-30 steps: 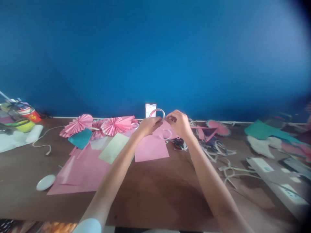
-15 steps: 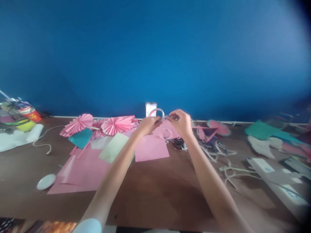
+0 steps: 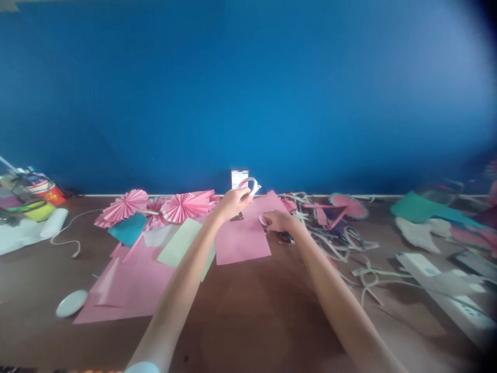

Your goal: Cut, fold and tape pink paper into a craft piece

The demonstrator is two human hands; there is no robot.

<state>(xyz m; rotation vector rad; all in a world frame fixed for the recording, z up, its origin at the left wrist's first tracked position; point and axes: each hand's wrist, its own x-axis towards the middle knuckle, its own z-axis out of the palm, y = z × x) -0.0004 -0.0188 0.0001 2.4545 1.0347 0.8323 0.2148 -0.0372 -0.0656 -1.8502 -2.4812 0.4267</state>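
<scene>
My left hand (image 3: 233, 201) is raised over the far side of the brown table (image 3: 252, 311) and grips a white tape roll (image 3: 250, 184) with a loose end sticking out to the right. Lower down, my right hand (image 3: 278, 221) rests on a pink paper sheet (image 3: 243, 238), its fingers over a second small ring of tape; whether it grips that ring is unclear. Just right of that hand lie scissors (image 3: 286, 238), partly hidden by it.
Pink paper fans (image 3: 124, 204) line the back edge, with teal and pale green sheets (image 3: 179, 242) nearby. A phone (image 3: 239, 178) leans on the blue wall. Paper strips (image 3: 341, 238) clutter the right. A white lid (image 3: 72, 303) and big pink sheet (image 3: 128, 285) lie left.
My right hand has let go of the tape roll and dropped to the pink sheet. My left hand still holds the roll up. The view has tilted slightly.
</scene>
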